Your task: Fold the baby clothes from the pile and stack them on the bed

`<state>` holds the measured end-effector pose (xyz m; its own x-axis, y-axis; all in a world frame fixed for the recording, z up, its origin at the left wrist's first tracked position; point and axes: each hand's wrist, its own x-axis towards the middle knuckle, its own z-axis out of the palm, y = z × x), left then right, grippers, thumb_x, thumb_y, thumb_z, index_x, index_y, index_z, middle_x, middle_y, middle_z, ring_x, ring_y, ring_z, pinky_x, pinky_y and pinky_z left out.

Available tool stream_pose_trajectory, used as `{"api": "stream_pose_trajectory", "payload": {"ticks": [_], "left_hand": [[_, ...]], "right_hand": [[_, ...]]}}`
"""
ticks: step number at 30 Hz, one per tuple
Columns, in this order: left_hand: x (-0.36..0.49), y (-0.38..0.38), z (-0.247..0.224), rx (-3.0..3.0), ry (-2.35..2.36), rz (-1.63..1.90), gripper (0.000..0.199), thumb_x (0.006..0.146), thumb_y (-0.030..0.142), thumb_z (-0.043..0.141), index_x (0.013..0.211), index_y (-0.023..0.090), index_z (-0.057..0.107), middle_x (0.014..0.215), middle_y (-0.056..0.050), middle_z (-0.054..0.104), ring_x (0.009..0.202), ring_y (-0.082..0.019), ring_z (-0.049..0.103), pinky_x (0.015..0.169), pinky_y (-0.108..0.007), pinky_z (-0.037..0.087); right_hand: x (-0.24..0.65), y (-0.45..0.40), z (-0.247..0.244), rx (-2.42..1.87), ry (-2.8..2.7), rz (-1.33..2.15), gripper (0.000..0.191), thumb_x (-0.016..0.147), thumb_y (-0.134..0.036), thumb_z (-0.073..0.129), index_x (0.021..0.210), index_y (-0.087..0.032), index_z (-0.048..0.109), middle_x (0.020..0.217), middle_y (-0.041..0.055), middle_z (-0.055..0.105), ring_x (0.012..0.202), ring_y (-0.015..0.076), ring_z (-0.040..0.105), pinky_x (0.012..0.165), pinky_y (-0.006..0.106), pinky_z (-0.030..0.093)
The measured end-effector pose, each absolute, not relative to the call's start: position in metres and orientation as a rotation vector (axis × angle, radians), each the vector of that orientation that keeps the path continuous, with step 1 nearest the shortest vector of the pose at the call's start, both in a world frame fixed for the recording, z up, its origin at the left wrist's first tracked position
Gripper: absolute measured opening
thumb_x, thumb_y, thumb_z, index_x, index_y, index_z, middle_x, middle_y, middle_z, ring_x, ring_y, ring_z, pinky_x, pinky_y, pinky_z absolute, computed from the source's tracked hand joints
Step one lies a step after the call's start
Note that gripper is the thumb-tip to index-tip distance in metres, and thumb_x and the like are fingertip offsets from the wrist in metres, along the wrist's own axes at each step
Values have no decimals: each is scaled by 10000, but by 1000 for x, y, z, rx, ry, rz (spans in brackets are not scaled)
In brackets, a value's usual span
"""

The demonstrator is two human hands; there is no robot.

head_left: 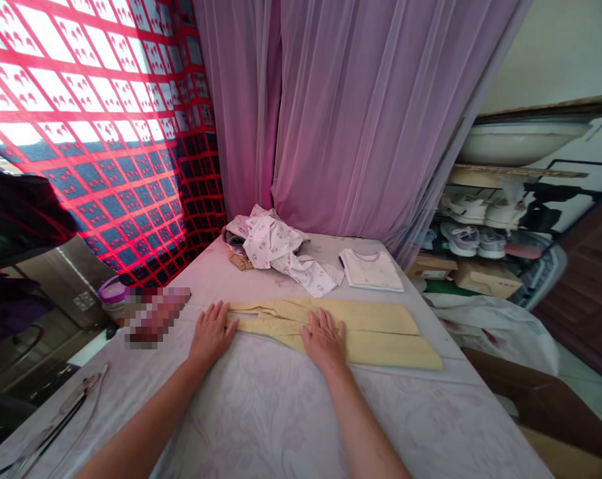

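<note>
**Garments laid out across my table**

On my screen, the table (301,412) wears a pale floral cloth. Folded yellow trousers (375,326) lie across its middle. Toward the far edge sit a crumpled floral garment (273,245) and a folded white T-shirt (371,269). A blurred object (157,317) rests near the left edge, and a long strap (66,412) lies by the near left corner.
</note>
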<state>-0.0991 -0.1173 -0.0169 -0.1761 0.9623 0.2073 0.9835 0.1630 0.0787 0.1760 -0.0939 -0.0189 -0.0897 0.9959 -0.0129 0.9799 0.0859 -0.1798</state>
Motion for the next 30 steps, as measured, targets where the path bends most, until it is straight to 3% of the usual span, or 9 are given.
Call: {"api": "stream_pose_trajectory", "payload": {"ticks": [4,18,24,30], "left_hand": [[-103,-110,-22,-1712,-2545,-241,597,934,444,251,1393,87,385,1457,-152,391,1353,-318,319,1083,-518,235],[-101,-108,-16,-1692,-2595,-216,517,933,434,297,1332,155,470,1441,-117,422,1346,-288,328,1075,-492,252],[-106,-99,11,-1600,-2670,-249,456,907,505,323,1034,231,665,1108,-104,657,1064,-289,570,877,-413,414],[-104,-86,16,-1634,-2679,-130,495,892,547,302,944,180,630,941,-112,704,895,-276,645,764,-373,438]], "right_hand": [[177,-93,-24,-2006,-2212,187,575,935,-488,222,1431,-230,357,1525,85,264,1403,251,176,1091,570,56],[179,-95,-31,-1995,-2218,109,568,936,-481,234,1411,-223,406,1507,98,299,1390,272,227,1094,567,83],[179,-97,-26,-1993,-2243,89,544,939,-449,270,1404,-206,413,1499,111,316,1381,278,239,1079,574,121],[178,-96,-27,-1987,-2224,78,523,936,-430,311,1392,-201,429,1483,119,347,1367,277,263,1073,575,126]]}}
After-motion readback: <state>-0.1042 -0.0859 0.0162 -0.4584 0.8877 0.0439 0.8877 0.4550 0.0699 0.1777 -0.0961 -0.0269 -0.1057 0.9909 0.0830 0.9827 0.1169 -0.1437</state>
